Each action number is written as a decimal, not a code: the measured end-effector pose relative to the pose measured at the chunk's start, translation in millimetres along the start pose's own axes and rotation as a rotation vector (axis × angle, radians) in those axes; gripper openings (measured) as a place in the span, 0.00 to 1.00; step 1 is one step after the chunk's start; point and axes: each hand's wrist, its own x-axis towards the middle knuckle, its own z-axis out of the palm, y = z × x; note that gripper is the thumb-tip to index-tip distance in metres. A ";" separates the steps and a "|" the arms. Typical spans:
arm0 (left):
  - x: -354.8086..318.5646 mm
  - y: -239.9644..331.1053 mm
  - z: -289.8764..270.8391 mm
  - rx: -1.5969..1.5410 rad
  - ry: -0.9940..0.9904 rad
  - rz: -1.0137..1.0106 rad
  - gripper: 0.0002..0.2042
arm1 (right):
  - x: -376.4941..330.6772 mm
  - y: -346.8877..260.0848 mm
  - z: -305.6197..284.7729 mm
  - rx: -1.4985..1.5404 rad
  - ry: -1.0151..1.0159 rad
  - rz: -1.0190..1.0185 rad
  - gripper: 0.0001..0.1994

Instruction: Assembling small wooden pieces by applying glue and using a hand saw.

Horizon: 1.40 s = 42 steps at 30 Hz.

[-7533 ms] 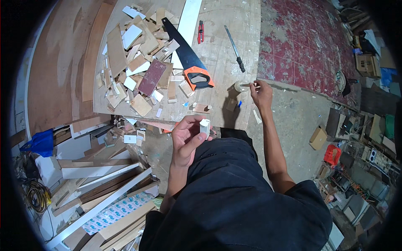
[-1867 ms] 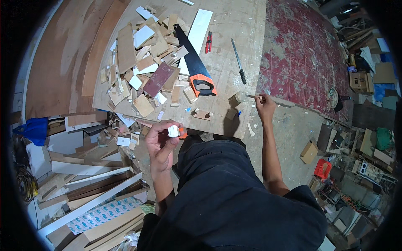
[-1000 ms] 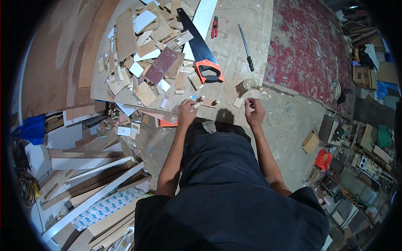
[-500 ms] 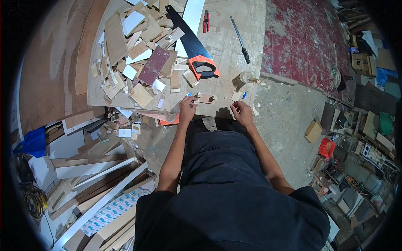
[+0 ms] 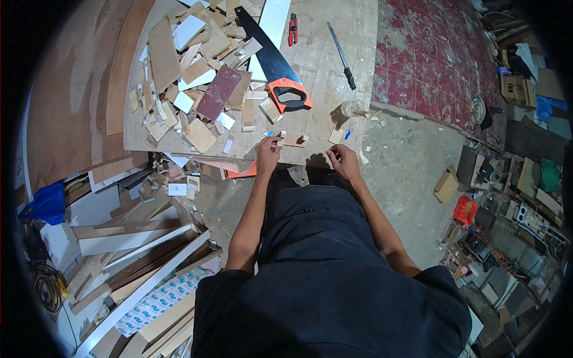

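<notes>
At the near edge of the workbench [image 5: 316, 77], a small flat wooden piece [image 5: 293, 141] has a little upright block at each end. My left hand [image 5: 268, 154] is at its left end, with bent fingers closed against the small block [image 5: 282, 136] there. To the right, my right hand [image 5: 344, 160] is held over the bench edge with thumb and forefinger together; whatever is between them is too small to make out. Beyond it lie a pale wood piece [image 5: 336, 135] and a small blue object [image 5: 347, 135]. A clear container [image 5: 349, 109] stands behind them.
An orange-handled handsaw [image 5: 289, 95] lies beside a heap of wood offcuts [image 5: 203, 71] on the left. Red pliers or a cutter [image 5: 293, 30] and a long dark-handled rod tool [image 5: 342, 56] lie farther back. Boards [image 5: 143, 250] are stacked at lower left; a cardboard box [image 5: 446, 187] sits right.
My right hand has shifted very slightly left. My left hand stays at the small wooden piece, and the tools have not moved on the bench.
</notes>
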 end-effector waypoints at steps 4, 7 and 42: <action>-0.6 -1.1 1.7 -0.006 0.003 0.022 0.15 | -0.4 -0.2 -0.1 -0.004 0.002 -0.011 0.12; -1.6 0.6 1.7 -0.013 0.022 0.045 0.14 | -0.9 -2.1 -0.7 -0.008 0.003 -0.020 0.12; -4.9 1.3 11.9 -0.016 0.096 -0.055 0.15 | -0.7 -3.3 -4.5 0.007 -0.038 0.036 0.11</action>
